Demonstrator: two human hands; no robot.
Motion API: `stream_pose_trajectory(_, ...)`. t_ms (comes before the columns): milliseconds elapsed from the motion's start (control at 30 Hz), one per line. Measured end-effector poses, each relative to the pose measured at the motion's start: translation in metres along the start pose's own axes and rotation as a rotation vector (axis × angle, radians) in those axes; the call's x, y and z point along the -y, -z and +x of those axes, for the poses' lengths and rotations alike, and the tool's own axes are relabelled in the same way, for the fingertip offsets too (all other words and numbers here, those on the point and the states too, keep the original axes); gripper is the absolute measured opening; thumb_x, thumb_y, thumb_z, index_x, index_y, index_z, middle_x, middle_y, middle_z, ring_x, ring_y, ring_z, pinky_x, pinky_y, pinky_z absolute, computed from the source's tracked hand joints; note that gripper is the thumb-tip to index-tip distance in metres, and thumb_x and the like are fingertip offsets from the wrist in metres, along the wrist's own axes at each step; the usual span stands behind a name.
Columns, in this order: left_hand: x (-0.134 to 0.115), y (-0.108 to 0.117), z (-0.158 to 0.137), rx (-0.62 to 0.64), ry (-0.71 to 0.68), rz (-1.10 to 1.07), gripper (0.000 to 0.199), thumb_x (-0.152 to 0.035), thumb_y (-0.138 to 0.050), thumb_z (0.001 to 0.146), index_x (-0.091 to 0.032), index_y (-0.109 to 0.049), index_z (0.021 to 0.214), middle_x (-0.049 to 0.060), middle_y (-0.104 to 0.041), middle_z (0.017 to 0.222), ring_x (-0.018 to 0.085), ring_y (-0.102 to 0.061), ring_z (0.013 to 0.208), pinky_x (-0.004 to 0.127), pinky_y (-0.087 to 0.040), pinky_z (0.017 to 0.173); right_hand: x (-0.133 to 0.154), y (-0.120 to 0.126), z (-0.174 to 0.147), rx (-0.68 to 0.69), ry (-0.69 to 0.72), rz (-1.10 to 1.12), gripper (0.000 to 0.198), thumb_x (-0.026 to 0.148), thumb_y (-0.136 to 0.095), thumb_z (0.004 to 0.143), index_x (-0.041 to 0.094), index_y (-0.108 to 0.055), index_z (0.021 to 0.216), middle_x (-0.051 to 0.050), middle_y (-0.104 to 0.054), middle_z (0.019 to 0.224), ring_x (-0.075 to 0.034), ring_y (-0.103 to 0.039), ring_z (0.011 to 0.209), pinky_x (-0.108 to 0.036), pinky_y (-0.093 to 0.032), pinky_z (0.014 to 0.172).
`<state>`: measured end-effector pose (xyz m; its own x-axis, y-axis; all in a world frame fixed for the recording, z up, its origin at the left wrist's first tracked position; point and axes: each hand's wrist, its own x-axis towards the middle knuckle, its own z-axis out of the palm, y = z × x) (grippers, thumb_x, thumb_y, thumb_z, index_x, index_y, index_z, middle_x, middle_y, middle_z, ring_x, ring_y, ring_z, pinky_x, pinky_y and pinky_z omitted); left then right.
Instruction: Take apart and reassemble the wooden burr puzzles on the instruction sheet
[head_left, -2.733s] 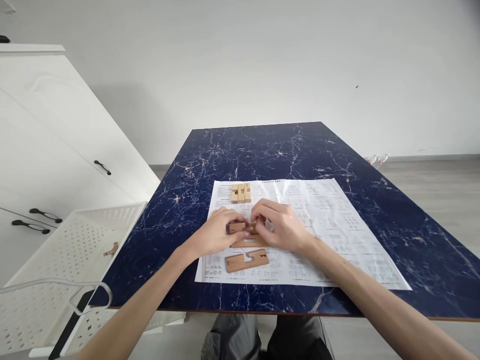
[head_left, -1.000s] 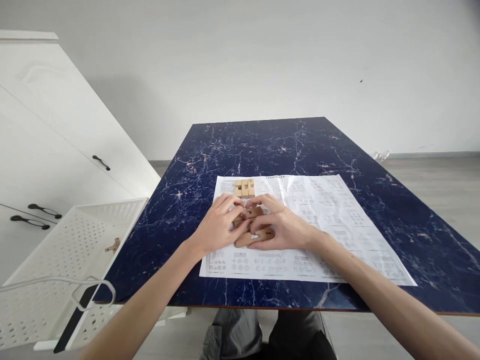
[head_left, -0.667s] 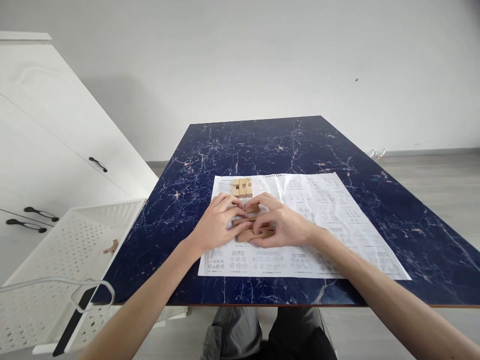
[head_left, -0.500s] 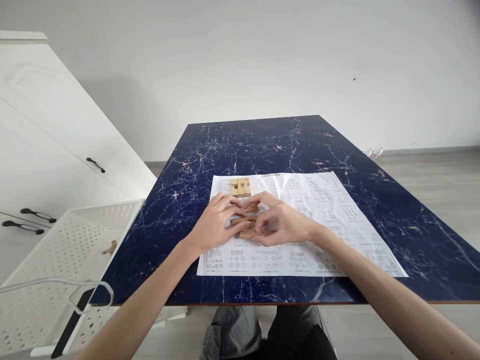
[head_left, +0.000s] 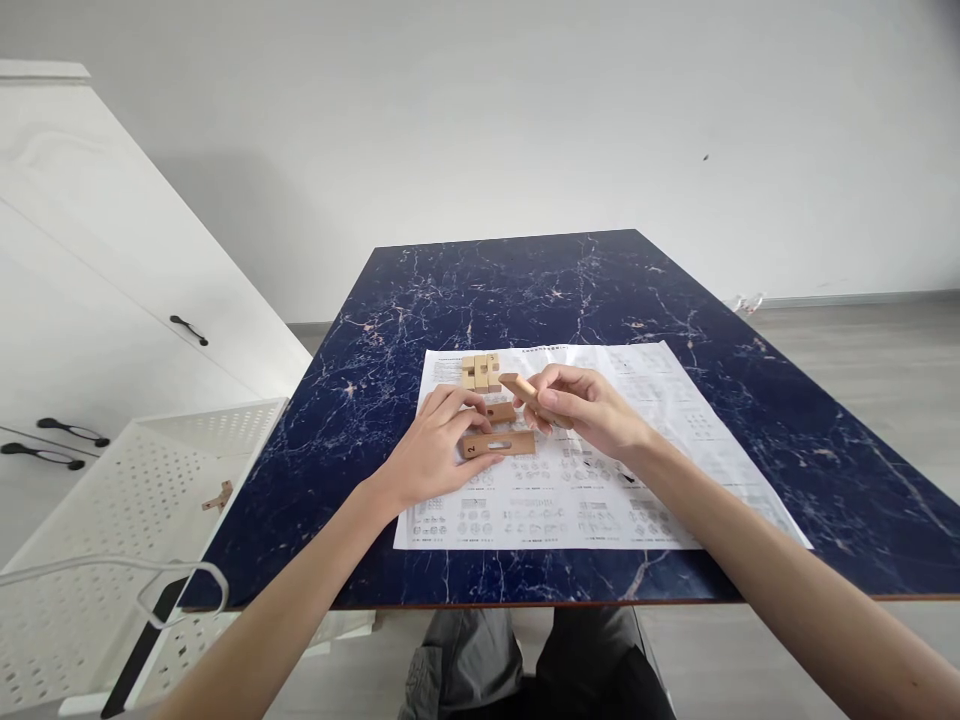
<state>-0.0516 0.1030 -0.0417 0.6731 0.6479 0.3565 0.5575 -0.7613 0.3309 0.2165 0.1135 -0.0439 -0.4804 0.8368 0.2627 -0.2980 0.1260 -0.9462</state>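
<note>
light-brown wood makes up the one notched flat bar (head_left: 519,386) that we hold in our right hand (head_left: 585,408). its grip pinches the bar between thumb and fingers; the far left end sticks out past the fingertips, tilted and pointing up to the left, while the other end is partly hidden by our fingers.

our left hand (head_left: 435,440) lies around two more brown wooden pieces: one long slotted bar marked "2" (head_left: 519,443), and just behind it one shorter-looking brown block (head_left: 502,412), part of which our fingers cover. the left grip is curved, thumb by the near edge of the slotted bar and fingers over the block; we cannot tell whether it squeezes either one. the right ends of both pieces lie just left of our right hand.

beyond them stand three pale-yellow wooden blocks (head_left: 481,373), side by side and touching, on the upper left of one white printed paper sheet (head_left: 660,490). we count one dark-blue, white-veined counter (head_left: 480,290) beneath it all. to our left, one white perforated plastic basket (head_left: 105,500) holds one small brown wooden piece (head_left: 218,497), and three black handles (head_left: 189,329) show on the white cabinet (head_left: 97,240).
</note>
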Motion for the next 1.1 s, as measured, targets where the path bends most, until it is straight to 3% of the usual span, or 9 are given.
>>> stream_pose_trajectory(200,0.001,0.0,-0.002,-0.015,-0.103,0.043,0.016,-0.033,-0.073,0.102,-0.019,-0.074,0.108,0.012,-0.07,0.12,0.031,-0.058,0.125,0.051,-0.051,0.109,0.0,-0.003,0.0,0.028,-0.052,0.012,0.024,0.039,-0.083,0.096,0.022,-0.068,0.09,0.002,-0.068,0.07,-0.012,-0.055,0.056,-0.026,-0.042,0.052)
stream_pose_trajectory(367,0.003,-0.004,-0.004,-0.078,-0.098,-0.004,0.017,-0.034,-0.061,0.109,-0.02,-0.07,0.112,0.008,-0.076,0.109,0.025,-0.071,0.103,0.043,-0.057,0.095,0.006,-0.004,0.0,-0.072,-0.129,0.078,0.032,0.044,-0.086,0.093,0.024,-0.062,0.102,0.009,-0.055,0.061,-0.008,-0.04,0.046,-0.022,-0.028,0.042)
stream_pose_trajectory(467,-0.002,-0.003,-0.004,-0.13,0.011,-0.083,0.02,-0.038,-0.058,0.111,-0.02,-0.066,0.112,0.003,-0.076,0.09,0.017,-0.069,0.073,0.03,-0.055,0.07,0.008,-0.002,0.001,-0.128,-0.132,0.116,0.039,0.047,-0.087,0.091,0.023,-0.065,0.112,0.007,-0.054,0.068,-0.007,-0.035,0.047,-0.022,-0.023,0.041)
stream_pose_trajectory(600,-0.012,0.003,0.0,-0.197,0.268,-0.398,0.026,-0.044,-0.054,0.112,-0.02,-0.064,0.111,-0.003,-0.067,0.074,0.01,-0.055,0.052,0.022,-0.042,0.051,0.007,0.0,0.001,-0.087,-0.125,0.128,0.033,0.05,-0.079,0.097,0.02,-0.067,0.103,0.005,-0.056,0.074,-0.005,-0.03,0.046,-0.023,-0.022,0.041)
stream_pose_trajectory(700,-0.017,0.005,0.005,-0.252,0.396,-0.645,0.033,-0.048,-0.047,0.113,-0.019,-0.063,0.118,-0.002,-0.062,0.077,0.008,-0.049,0.05,0.023,-0.043,0.05,0.004,-0.001,-0.001,-0.029,-0.123,0.089,0.028,0.05,-0.071,0.104,0.023,-0.062,0.103,0.01,-0.046,0.062,-0.005,-0.021,0.042,-0.023,-0.019,0.041)
stream_pose_trajectory(767,-0.017,0.004,0.007,-0.274,0.433,-0.738,0.037,-0.049,-0.045,0.114,-0.019,-0.063,0.125,-0.001,-0.061,0.083,0.008,-0.048,0.051,0.024,-0.043,0.051,0.003,-0.005,-0.002,0.001,-0.139,0.042,0.028,0.051,-0.068,0.106,0.024,-0.06,0.105,0.013,-0.036,0.058,-0.007,-0.017,0.045,-0.024,-0.018,0.043)
stream_pose_trajectory(833,-0.015,0.001,0.007,-0.267,0.442,-0.784,0.04,-0.05,-0.044,0.114,-0.019,-0.061,0.132,0.001,-0.062,0.089,0.009,-0.049,0.054,0.026,-0.043,0.052,0.003,-0.01,-0.001,0.034,-0.173,-0.008,0.03,0.052,-0.066,0.106,0.024,-0.059,0.106,0.012,-0.035,0.06,-0.008,-0.019,0.048,-0.024,-0.019,0.045)
stream_pose_trajectory(1000,-0.015,-0.003,0.005,-0.193,0.42,-0.727,0.048,-0.049,-0.041,0.115,-0.016,-0.054,0.147,-0.001,-0.058,0.075,0.014,-0.054,0.062,0.029,-0.048,0.06,0.003,-0.023,0.001,0.059,-0.19,-0.166,0.036,0.057,-0.059,0.108,0.021,-0.06,0.105,0.007,-0.046,0.07,-0.01,-0.034,0.053,-0.027,-0.027,0.049)
stream_pose_trajectory(1100,-0.019,-0.002,0.003,-0.2,0.369,-0.628,0.046,-0.044,-0.043,0.115,-0.017,-0.052,0.15,0.001,-0.064,0.079,0.016,-0.06,0.066,0.031,-0.052,0.067,-0.002,-0.025,0.002,0.029,-0.164,-0.191,0.036,0.058,-0.058,0.108,0.022,-0.061,0.107,0.008,-0.04,0.066,-0.01,-0.03,0.052,-0.027,-0.025,0.048)
